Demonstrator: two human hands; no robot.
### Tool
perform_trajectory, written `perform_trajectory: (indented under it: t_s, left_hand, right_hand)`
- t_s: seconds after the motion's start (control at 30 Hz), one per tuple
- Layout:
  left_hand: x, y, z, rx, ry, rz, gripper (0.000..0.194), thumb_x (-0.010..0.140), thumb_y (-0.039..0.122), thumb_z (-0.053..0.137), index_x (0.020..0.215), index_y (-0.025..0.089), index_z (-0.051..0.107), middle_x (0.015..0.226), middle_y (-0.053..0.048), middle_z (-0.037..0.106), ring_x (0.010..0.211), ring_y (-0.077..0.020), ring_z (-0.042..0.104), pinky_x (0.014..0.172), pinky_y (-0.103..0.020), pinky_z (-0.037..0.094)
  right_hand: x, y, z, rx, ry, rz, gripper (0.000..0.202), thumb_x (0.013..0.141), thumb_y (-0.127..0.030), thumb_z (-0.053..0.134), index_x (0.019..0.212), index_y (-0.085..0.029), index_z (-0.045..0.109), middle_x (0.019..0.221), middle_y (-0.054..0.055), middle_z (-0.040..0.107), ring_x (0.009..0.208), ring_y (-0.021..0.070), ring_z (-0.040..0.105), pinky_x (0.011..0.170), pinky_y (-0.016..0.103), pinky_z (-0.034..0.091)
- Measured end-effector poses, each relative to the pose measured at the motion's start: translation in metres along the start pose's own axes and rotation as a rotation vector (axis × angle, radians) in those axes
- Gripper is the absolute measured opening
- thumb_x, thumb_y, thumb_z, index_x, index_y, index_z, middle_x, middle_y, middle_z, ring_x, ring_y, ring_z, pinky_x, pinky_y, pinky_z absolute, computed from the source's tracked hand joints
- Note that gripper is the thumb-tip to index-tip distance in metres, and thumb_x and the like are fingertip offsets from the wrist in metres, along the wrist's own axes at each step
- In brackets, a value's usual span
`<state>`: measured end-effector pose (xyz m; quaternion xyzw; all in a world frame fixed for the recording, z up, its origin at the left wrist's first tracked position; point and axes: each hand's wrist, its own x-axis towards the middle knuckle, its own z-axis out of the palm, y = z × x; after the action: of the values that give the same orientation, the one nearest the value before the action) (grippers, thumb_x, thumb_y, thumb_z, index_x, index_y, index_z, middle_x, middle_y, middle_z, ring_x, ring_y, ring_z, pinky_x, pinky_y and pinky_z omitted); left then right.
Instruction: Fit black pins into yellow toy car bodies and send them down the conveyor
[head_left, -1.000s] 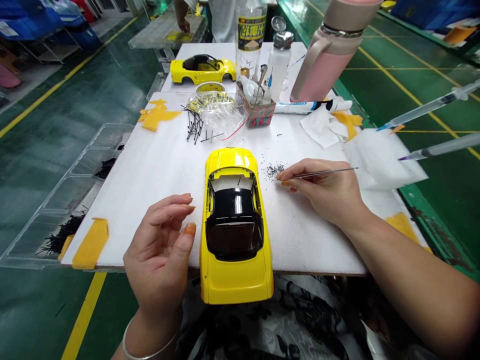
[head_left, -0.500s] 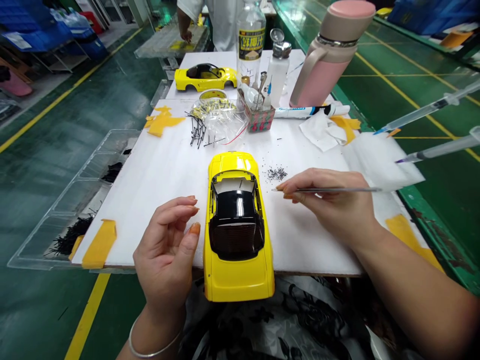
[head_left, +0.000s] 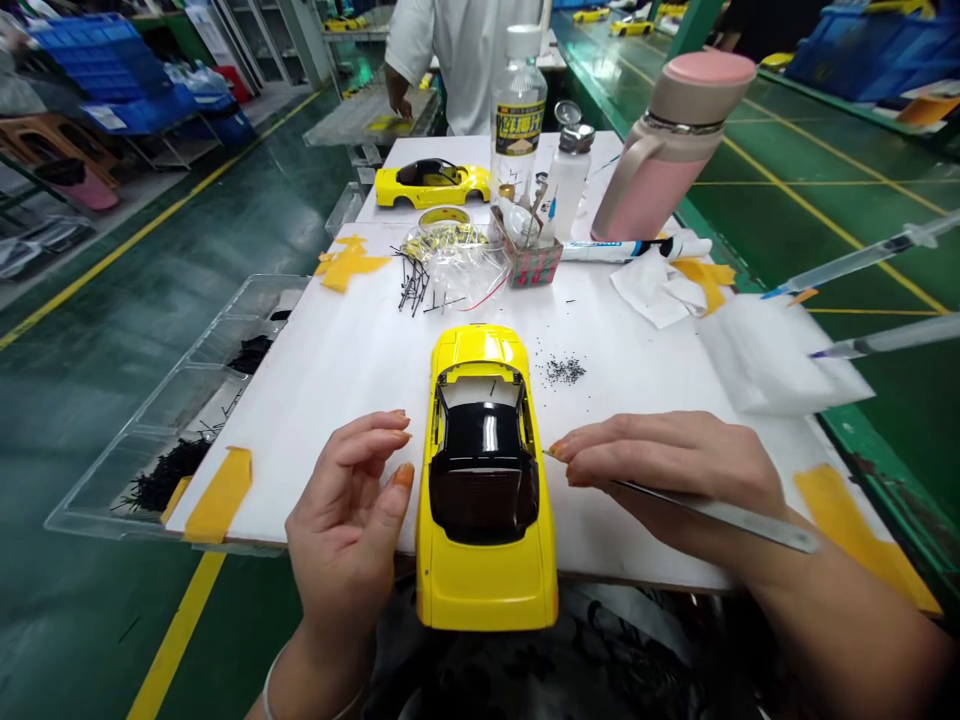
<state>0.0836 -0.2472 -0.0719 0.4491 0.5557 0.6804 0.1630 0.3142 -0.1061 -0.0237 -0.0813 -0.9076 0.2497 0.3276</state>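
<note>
White board [head_left: 345, 360], car [head_left: 486, 470] between hands

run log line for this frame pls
left hand: open, beside yellow car | right hand: holds tweezers, tip at car's right side | black bits: on board

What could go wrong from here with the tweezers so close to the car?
1. The tweezers in the right hand point at the car; a slip might scratch its yellow paint.
2. The car's rear overhangs the table edge, and the left hand only hovers beside it, so a nudge could tip it off.
3. A sleeve could scatter the loose black bits.
</note>
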Motion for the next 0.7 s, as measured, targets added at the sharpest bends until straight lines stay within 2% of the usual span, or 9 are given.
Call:
perform_trajectory:
  t_s: [0.3,0.53,0.7]
  left_hand:
    - [-0.001,0.000,-0.002,0.013,-0.025,0.019,0.027,0.095,0.006,0.063,0.117,0.021,0.070,0.127,-0.009,0.065,0.124,-0.0185,0.063,0.107,-0.029,0.058]
    - [0.000,0.000,-0.002,0.005,-0.032,0.049,0.029,0.094,0.004,0.063,0.118,0.020,0.069,0.125,-0.009,0.065,0.124,-0.0188,0.063,0.107,-0.031,0.058]
    - [0.001,0.000,-0.001,0.004,-0.036,0.051,0.029,0.094,0.004,0.062,0.117,0.020,0.069,0.125,-0.009,0.066,0.123,-0.0184,0.063,0.107,-0.031,0.058]
  right_hand:
    - [-0.002,-0.007,0.000,-0.153,-0.007,-0.034,0.027,0.090,0.004,0.061,0.101,-0.017,0.072,0.102,0.005,0.081,0.091,0.0127,0.078,0.073,0.020,0.057]
    - [-0.010,-0.001,0.000,-0.204,-0.022,-0.082,0.020,0.093,-0.001,0.066,0.106,-0.014,0.074,0.107,0.008,0.079,0.100,0.0133,0.075,0.078,0.023,0.057]
    - [-0.010,-0.005,0.000,-0.265,-0.051,-0.112,0.022,0.094,0.000,0.062,0.108,-0.012,0.074,0.111,0.009,0.079,0.107,0.0136,0.073,0.086,0.024,0.058]
